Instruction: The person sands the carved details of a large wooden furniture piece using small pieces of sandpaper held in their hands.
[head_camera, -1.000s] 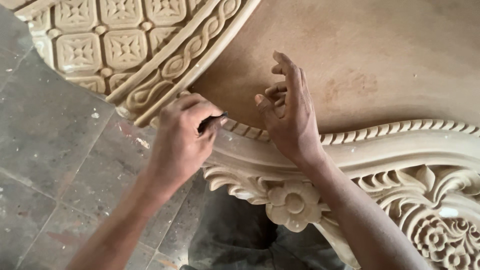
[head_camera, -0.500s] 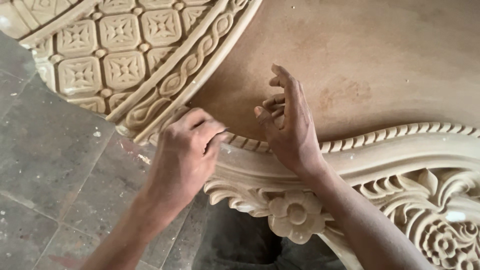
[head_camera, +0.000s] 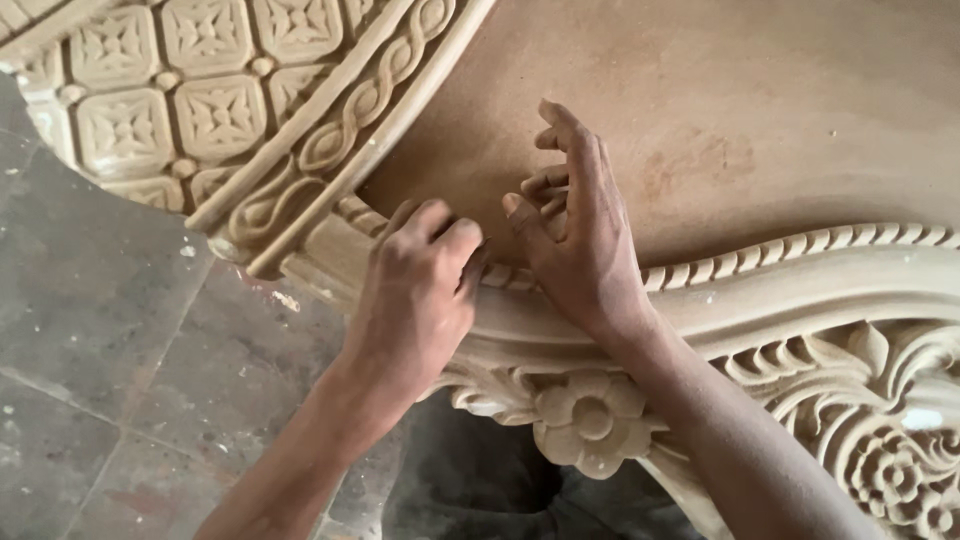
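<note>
Since the earlier frames the left hand (head_camera: 420, 290) has shifted right along the carved wooden frame (head_camera: 800, 290), closing the gap to the right hand (head_camera: 580, 240); the small dark tool seen between its fingers a second ago is no longer visible. The left hand is curled into a fist, knuckles up, pressed on the rope-twist moulding (head_camera: 800, 250); whether it grips anything cannot be told. The right hand is half open, thumb on the moulding, fingers bent above the smooth flat panel (head_camera: 760, 110). A carved flower (head_camera: 592, 420) lies below both wrists. A lattice-carved panel (head_camera: 170, 100) overlaps the frame at upper left, above the stone floor (head_camera: 100, 350).
</note>
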